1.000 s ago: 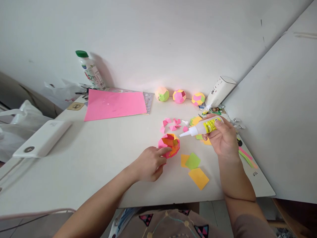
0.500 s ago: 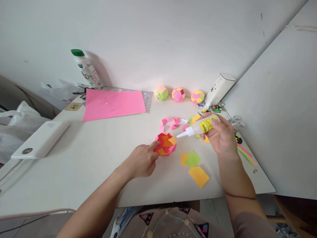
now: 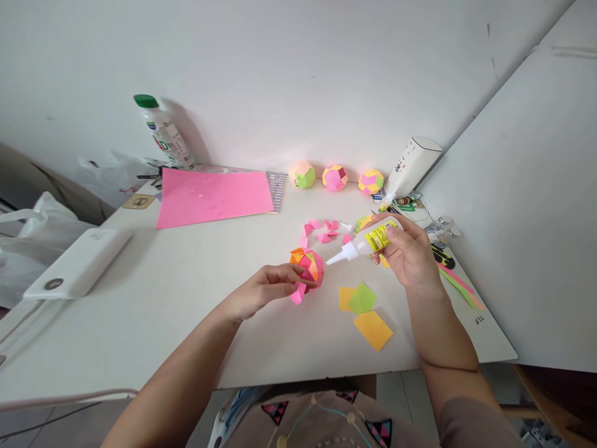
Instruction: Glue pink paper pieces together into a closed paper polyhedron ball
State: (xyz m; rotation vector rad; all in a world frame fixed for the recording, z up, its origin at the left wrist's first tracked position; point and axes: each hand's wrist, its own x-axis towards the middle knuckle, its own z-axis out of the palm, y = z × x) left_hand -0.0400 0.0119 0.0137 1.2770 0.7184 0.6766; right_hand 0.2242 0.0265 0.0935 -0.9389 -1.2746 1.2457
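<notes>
My left hand holds a half-round pink and orange folded-paper shape, its fingers over the left side and a pink flap sticking out below. My right hand grips a clear glue bottle with a yellow label. The bottle's white nozzle points left and down, its tip close to the paper shape's right side. Small pink folded pieces lie behind the shape. Green and orange paper squares lie in front of my right hand.
Three paper balls stand along the wall. Pink sheets lie at the back left beside a green-capped bottle. A white power bank is at the left, and a white box leans at the back right.
The paper shape has turned in my left hand, so its outer side shows instead of the hollow. My left fingers have shifted, and the glue bottle has moved slightly left and down.
</notes>
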